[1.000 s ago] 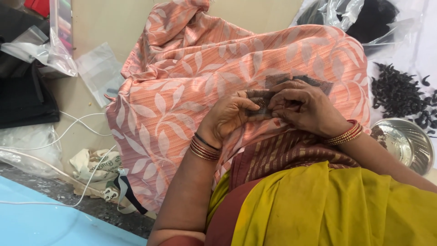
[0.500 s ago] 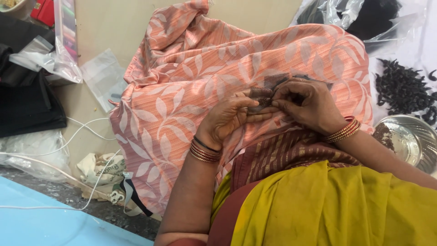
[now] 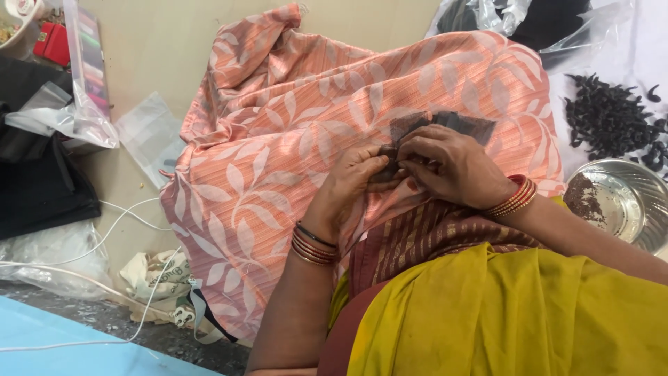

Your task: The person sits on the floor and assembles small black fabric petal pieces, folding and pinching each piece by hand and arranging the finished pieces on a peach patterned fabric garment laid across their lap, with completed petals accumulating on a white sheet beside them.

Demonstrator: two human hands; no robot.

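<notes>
My left hand and my right hand meet over a peach cloth with a white leaf print that is draped across my lap. Both hands pinch a small dark grey piece of fabric lying on the cloth. The fingertips of the two hands touch at its lower edge, and what they grip there is partly hidden. Bangles circle both wrists. My yellow and maroon garment fills the lower right.
A steel bowl with dark powder sits at the right, beside a heap of small black pieces on white sheet. Clear plastic bags, black cloth, white cables and a plug lie at the left.
The view has shifted slightly. My hands have stayed together on the dark grey piece, with small finger movements only.
</notes>
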